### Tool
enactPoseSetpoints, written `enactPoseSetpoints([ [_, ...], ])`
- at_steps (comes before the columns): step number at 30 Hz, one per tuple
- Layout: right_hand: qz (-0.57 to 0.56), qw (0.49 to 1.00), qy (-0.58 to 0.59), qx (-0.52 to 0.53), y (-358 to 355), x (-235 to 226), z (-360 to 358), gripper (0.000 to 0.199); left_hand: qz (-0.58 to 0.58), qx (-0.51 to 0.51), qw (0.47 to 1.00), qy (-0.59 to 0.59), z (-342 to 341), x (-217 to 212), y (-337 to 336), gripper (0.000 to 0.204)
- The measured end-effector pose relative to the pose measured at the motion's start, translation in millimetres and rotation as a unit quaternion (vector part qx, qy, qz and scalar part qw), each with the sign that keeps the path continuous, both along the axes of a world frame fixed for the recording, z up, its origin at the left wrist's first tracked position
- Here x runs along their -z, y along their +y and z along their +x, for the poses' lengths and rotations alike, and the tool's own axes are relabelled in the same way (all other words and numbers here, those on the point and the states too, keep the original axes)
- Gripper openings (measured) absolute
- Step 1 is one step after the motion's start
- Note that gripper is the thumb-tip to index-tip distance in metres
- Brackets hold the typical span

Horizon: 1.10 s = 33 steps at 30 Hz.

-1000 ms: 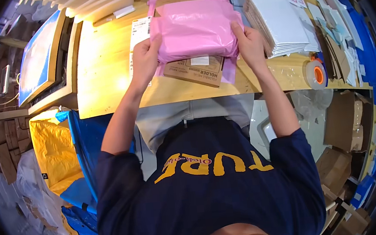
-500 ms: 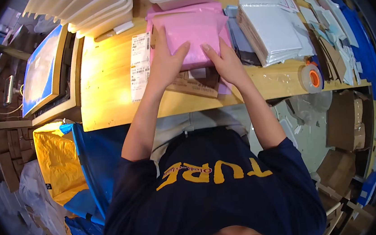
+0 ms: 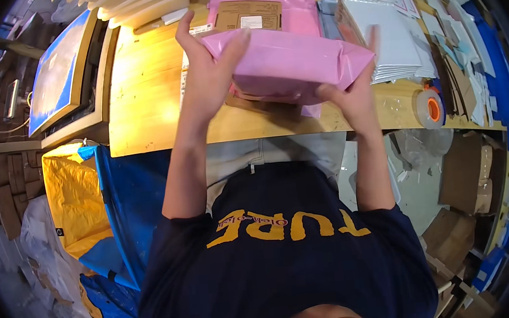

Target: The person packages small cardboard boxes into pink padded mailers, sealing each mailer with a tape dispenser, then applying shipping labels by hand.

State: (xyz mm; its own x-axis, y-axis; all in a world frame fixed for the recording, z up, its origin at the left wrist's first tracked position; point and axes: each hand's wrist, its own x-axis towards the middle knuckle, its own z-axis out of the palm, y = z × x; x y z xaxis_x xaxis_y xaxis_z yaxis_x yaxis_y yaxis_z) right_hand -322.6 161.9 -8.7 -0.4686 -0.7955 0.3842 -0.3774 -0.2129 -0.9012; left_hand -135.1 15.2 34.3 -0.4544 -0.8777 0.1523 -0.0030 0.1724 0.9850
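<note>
A bulky pink plastic mailer bag point(image 3: 288, 61) is tilted up off the table between my hands. My left hand point(image 3: 212, 65) grips its left end, thumb across the near face and index finger raised. At the right end, my right hand point(image 3: 356, 100) holds the bag's corner, thumb in front and its fingers blurred. Behind the bag lies a flat brown cardboard box point(image 3: 225, 16) with a white label, on more pink mailers point(image 3: 301, 10). A strip of printed labels point(image 3: 184, 80) is mostly hidden by my left hand.
On the wooden table point(image 3: 145, 108), stacked white mailers point(image 3: 387, 42) stand right of the bag, with a tape roll point(image 3: 428, 108) near the edge. White plastic trays point(image 3: 147, 4) line the back. A monitor point(image 3: 65, 73) stands left; a yellow and blue bag point(image 3: 78, 200) hangs below.
The pink bag has been lifted and tilted, uncovering the brown box and the pink mailers behind it. My right hand has moved right to the bag's end; my left has shifted left.
</note>
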Motion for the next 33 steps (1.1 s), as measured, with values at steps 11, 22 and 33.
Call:
enactPoseSetpoints([
  [11,0.103,0.984,0.049,0.136,-16.7,6.4,-15.1,0.04,-0.002,0.055,0.998,-0.024,-3.3,49.9,-17.5,0.031],
  [22,-0.137,0.98,0.112,0.092,-39.6,4.7,22.9,0.057,-0.341,0.05,0.938,-0.042,-28.0,19.5,8.3,0.034],
  [33,-0.036,0.948,0.14,0.285,60.6,-11.5,-86.1,0.037,-0.144,-0.078,0.983,0.082,-13.2,35.0,-3.3,0.043],
])
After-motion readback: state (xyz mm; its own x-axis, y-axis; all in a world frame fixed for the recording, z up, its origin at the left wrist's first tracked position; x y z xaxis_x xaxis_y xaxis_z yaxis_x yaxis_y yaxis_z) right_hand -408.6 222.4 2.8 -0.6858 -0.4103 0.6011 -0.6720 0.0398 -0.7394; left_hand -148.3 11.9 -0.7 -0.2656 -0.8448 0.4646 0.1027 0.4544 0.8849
